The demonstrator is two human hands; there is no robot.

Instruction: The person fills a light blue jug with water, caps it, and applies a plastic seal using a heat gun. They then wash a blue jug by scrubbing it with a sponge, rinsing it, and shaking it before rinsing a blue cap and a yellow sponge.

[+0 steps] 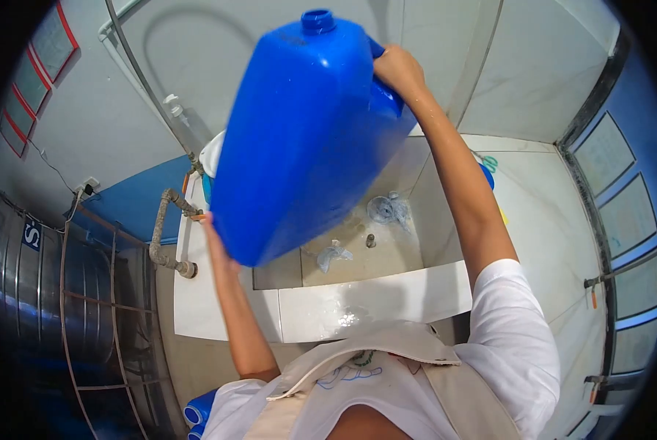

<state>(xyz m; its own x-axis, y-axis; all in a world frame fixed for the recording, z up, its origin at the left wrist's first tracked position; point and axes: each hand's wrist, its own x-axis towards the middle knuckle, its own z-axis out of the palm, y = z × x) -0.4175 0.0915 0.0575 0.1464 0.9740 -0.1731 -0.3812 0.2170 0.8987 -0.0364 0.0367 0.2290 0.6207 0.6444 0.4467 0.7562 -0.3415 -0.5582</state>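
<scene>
A large blue jug [292, 139] is held up over the tiled basin [372, 302], tilted, with its uncapped neck toward the top of the view. My right hand [400, 71] is wrapped round its handle near the neck. At the jug's lower left end, my left hand [220, 246] supports the bottom edge, and its fingers are partly hidden by the jug. Below the jug, crumpled clear plastic [333, 256] and another clear plastic piece [388, 210] lie on the basin floor beside a small metal fitting [371, 240].
A rusty pipe [157, 231] bends at the left of the basin, near a pump bottle [174, 106]. A steel tank [50, 286] stands behind a metal frame at far left. Green scissors [490, 163] lie on the right ledge. Blue containers [200, 411] are at the lower left.
</scene>
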